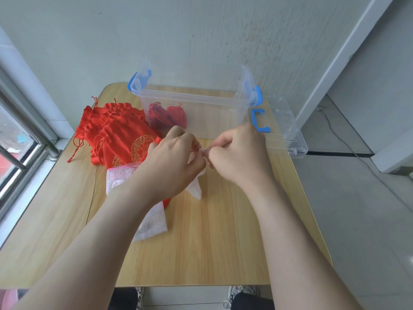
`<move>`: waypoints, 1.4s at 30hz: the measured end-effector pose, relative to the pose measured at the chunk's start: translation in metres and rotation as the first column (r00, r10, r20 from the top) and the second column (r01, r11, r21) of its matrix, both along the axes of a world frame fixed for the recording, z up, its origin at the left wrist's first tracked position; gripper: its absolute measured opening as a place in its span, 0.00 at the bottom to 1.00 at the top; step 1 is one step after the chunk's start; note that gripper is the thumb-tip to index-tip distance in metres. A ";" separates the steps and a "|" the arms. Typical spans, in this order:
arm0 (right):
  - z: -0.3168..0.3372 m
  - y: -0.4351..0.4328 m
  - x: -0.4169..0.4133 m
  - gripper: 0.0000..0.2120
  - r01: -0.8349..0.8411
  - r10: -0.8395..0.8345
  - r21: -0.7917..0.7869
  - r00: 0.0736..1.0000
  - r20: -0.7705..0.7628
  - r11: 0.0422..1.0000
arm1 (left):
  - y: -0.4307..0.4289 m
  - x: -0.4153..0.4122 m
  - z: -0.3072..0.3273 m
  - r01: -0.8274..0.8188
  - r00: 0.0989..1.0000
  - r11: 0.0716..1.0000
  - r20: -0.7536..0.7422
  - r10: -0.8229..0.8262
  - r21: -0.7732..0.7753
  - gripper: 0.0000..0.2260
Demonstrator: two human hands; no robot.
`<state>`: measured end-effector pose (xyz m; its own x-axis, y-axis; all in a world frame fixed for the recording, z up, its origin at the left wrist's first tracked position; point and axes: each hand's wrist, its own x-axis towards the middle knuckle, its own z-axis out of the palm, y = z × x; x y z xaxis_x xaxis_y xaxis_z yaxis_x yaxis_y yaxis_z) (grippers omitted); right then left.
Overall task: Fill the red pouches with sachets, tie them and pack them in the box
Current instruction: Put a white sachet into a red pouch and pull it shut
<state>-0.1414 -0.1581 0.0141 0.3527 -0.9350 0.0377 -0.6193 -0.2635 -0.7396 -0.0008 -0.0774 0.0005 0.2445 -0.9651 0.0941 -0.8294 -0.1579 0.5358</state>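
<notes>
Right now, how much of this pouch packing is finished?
Early days, I'd say. A few red pouches already lie inside the clear box. The left hand and right hand are pinching a small white sachet between them. A pile of red pouches on the table still waits, and the lid is off.

Both hands meet above the light wooden desk (223,242). The left hand (172,162) and right hand (240,153) pinch a small white sachet (195,186) between their fingertips. A heap of red fabric drawstring pouches (116,130) lies to the left, with white mesh bags (152,222) under the left wrist. Behind stands a clear plastic box with blue clips (196,101), holding tied red pouches (166,116); its clear lid (283,128) rests just to the right.
</notes>
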 end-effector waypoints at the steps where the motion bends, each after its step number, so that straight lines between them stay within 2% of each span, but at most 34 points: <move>1: 0.002 0.000 0.000 0.04 0.004 -0.011 0.099 0.998 0.067 0.995 | 0.001 0.000 0.002 0.001 1.000 1.000 -0.002 -0.001 -0.027 0.10; 3: 0.008 -0.001 -0.001 0.06 -0.013 -0.057 0.326 0.977 0.204 0.945 | 0.002 0.000 0.005 0.010 1.000 0.996 -0.027 -0.012 -0.087 0.11; 5: 0.014 0.000 -0.002 0.07 -0.053 -0.089 0.488 0.961 0.263 0.871 | 0.002 0.002 0.003 0.017 0.998 0.993 -0.057 -0.024 -0.121 0.11; 8: 0.016 0.001 -0.001 0.06 -0.063 -0.127 0.571 0.950 0.286 0.818 | -0.001 0.006 -0.003 0.042 0.994 0.984 -0.094 -0.059 -0.174 0.07; 11: 0.015 0.002 -0.001 0.06 -0.022 -0.172 0.520 0.931 0.322 0.854 | -0.005 0.010 -0.005 0.064 0.988 0.978 -0.128 -0.090 -0.196 0.03; 15: 0.011 0.000 -0.002 0.02 0.020 -0.207 0.444 0.903 0.376 0.896 | -0.006 0.011 -0.005 0.040 0.974 0.979 -0.213 -0.083 -0.201 0.04; 20: 0.011 0.000 -0.004 0.03 0.009 -0.184 0.420 0.907 0.378 0.907 | -0.007 0.011 0.001 0.013 0.901 0.977 -0.421 -0.103 -0.212 0.05; 26: 0.009 -0.002 -0.003 0.04 0.022 -0.186 0.383 0.899 0.396 0.924 | -0.006 0.011 0.005 -0.032 0.809 0.983 -0.583 -0.081 -0.181 0.05; 39: 0.008 -0.002 -0.002 0.09 0.050 -0.187 0.293 0.866 0.463 0.955 | -0.005 0.011 0.006 -0.154 0.806 0.977 -0.590 0.038 -0.147 0.06; 42: 0.007 -0.002 -0.001 0.09 0.049 -0.184 0.287 0.866 0.465 0.957 | -0.003 0.011 0.007 -0.130 0.812 0.978 -0.583 0.008 -0.166 0.03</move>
<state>-0.1423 -0.1599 0.0213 0.2407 -0.9679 -0.0725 -0.1817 0.0285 -0.9829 0.0105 -0.0804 0.0077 0.3771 -0.9215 0.0928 -0.3483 -0.0483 0.9361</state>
